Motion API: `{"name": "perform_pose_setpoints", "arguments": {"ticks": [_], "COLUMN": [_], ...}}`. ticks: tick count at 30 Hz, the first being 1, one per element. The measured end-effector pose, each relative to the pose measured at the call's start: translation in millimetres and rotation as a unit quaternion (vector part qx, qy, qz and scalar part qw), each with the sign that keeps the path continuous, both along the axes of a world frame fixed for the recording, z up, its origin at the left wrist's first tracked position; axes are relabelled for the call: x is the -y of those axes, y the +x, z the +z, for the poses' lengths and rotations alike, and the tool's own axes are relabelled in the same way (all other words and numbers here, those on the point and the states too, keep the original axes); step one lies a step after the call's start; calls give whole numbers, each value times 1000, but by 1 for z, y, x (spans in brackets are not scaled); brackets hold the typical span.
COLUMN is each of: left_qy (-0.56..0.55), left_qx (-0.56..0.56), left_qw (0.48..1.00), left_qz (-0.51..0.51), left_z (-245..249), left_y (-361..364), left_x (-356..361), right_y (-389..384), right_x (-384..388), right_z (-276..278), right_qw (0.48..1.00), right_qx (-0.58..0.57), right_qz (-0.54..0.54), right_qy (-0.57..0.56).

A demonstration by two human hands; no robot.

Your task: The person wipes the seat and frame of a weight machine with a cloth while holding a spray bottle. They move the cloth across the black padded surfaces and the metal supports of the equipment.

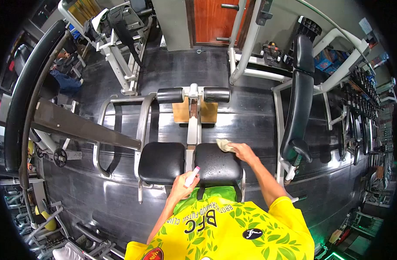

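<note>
Two black padded seats sit side by side on a gym machine, the left pad (162,163) and the right pad (216,167), which has small droplets on its surface. My right hand (243,152) holds a pale cloth (225,145) at the far right corner of the right pad. A white bottle with a pink top (192,177) is in my left hand (181,187), whose fingers are wrapped round it near the front of the gap between the pads. Beyond the pads are two black foam rollers, left (170,95) and right (216,94).
A grey metal beam (85,125) with a long black pad crosses the left side. At right stands a black inclined bench (297,108) on a white frame. More gym machines and a dumbbell rack (359,95) line the sides; a person's legs (67,81) show at upper left.
</note>
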State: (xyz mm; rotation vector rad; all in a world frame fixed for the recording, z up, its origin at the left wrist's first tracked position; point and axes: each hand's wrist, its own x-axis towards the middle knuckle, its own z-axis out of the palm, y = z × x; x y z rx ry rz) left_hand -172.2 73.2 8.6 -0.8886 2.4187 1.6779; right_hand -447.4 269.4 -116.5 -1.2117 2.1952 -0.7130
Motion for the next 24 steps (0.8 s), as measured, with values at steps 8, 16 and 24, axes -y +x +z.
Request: {"name": "perform_pose_setpoints", "arguments": {"ticks": [8,16,24], "left_qy": [-5,-17,-7], "left_qx": [-41,-58,-41], "left_qw": [999,998,999], "left_qz": [-22,5,21], "left_z": [-1,-8,-2], "left_y": [-2,14,20], "left_x": [-4,2,-1], "right_y": [77,8,68], "right_x": [113,-7,60], "right_z": [-11,2,13], "right_qw": [998,999,997], "right_qx": [12,-35,8], "right_qz": [61,23,4], "right_qy": [-31,29,-76]}}
